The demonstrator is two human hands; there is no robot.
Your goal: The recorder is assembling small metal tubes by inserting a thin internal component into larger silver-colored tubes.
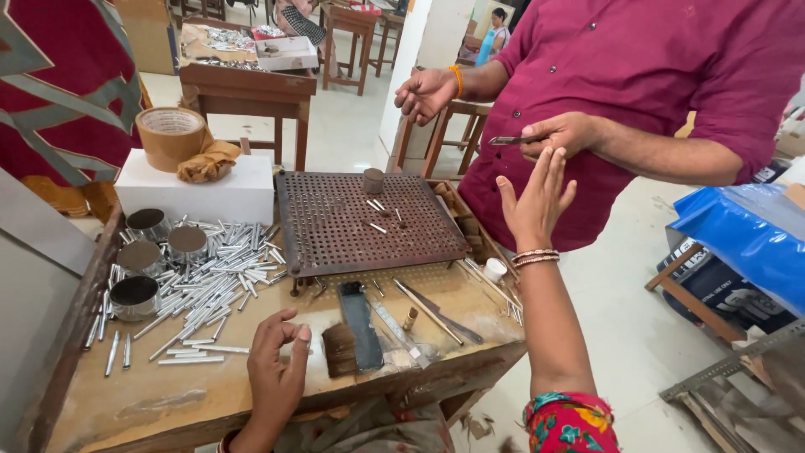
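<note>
- Left hand [277, 369] rests on the workbench [168, 403], fingers loosely pinched, holding nothing visible; metal tubes [201, 285] lie just beyond it
- Right hand [534, 201] raised open, empty, near a co-worker's hand [563, 134] holding a small tool [507, 140]
- Perforated tray [369, 222] stands between

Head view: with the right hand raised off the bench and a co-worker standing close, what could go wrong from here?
1. The raised right hand is close to the thin metal tool in the co-worker's hand; it might get poked.
2. The loose metal tubes lie spread near the left hand; a sweep could scatter them.
3. Long rods sit near the bench edge and may roll off.
</note>
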